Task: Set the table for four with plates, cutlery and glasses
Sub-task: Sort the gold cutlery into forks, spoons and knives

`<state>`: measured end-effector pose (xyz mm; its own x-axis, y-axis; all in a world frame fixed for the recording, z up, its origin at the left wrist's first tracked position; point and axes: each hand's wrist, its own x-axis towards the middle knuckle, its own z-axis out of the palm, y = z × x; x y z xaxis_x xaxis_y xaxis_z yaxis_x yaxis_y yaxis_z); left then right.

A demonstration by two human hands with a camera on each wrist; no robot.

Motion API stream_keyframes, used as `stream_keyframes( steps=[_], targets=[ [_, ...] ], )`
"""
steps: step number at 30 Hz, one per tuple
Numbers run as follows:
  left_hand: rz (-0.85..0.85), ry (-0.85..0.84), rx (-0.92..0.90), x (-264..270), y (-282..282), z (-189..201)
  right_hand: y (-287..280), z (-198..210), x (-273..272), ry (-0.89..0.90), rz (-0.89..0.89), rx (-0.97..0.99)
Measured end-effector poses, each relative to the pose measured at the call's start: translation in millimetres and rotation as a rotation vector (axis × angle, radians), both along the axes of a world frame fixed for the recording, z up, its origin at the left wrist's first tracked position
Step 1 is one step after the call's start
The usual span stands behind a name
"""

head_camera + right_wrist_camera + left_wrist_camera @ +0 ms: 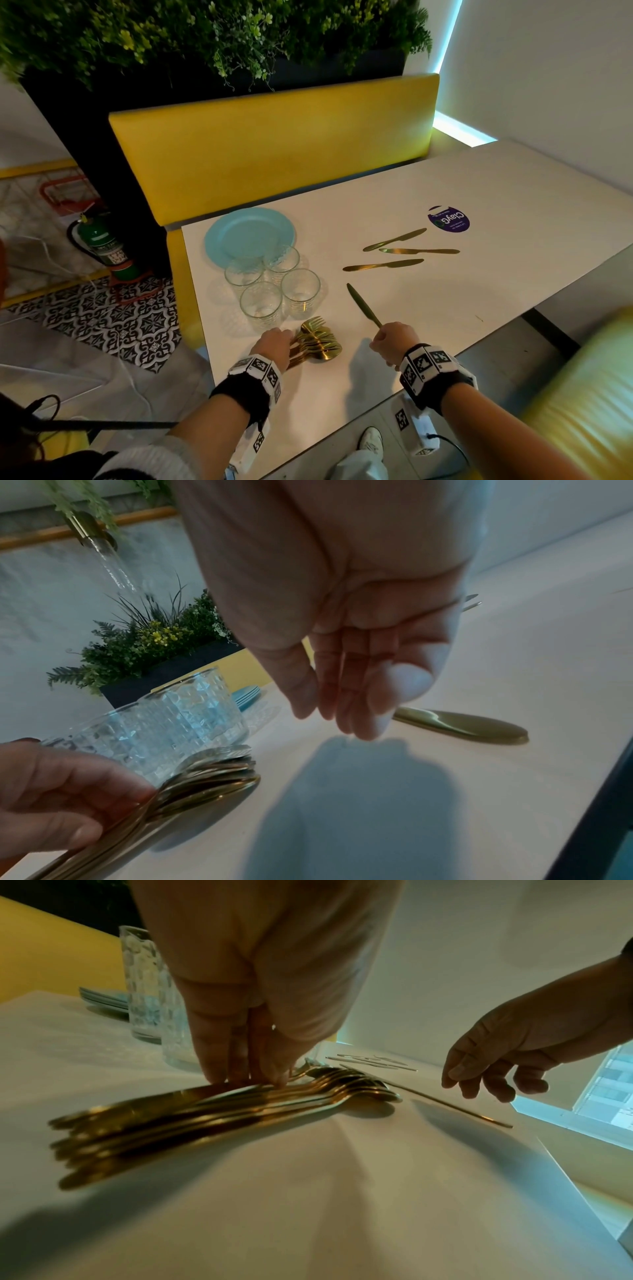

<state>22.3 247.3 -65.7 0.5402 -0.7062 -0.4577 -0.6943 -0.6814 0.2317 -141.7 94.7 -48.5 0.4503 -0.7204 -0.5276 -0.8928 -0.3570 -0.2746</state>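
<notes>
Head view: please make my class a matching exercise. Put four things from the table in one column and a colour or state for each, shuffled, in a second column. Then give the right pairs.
Things
1. plates
2. glasses
3. round sticker
4. spoon-and-fork bundle

Colour or state
A. purple, with print
B. gold, gripped by the left hand
C. clear, four in a cluster
D. turquoise, stacked

Pairs: 1-D, 2-C, 3-A, 4-B
</notes>
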Motion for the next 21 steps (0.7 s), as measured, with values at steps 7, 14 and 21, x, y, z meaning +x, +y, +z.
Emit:
stream_keyframes(
  steps=[7,14,21],
  targets=[
    [-0.038,-0.062,-0.208,-12,-13,15,-10,-5,3,0.091,-0.016,-0.121],
    [-0.086,-0.006,-0.321,-24,-36,30,-12,-19,6,0.151,-0.065,-0.178],
    [-0.073,0.065,-0.345,-29,-50,30,-19,-22,5,0.123,-0.115,-0.17]
  ],
)
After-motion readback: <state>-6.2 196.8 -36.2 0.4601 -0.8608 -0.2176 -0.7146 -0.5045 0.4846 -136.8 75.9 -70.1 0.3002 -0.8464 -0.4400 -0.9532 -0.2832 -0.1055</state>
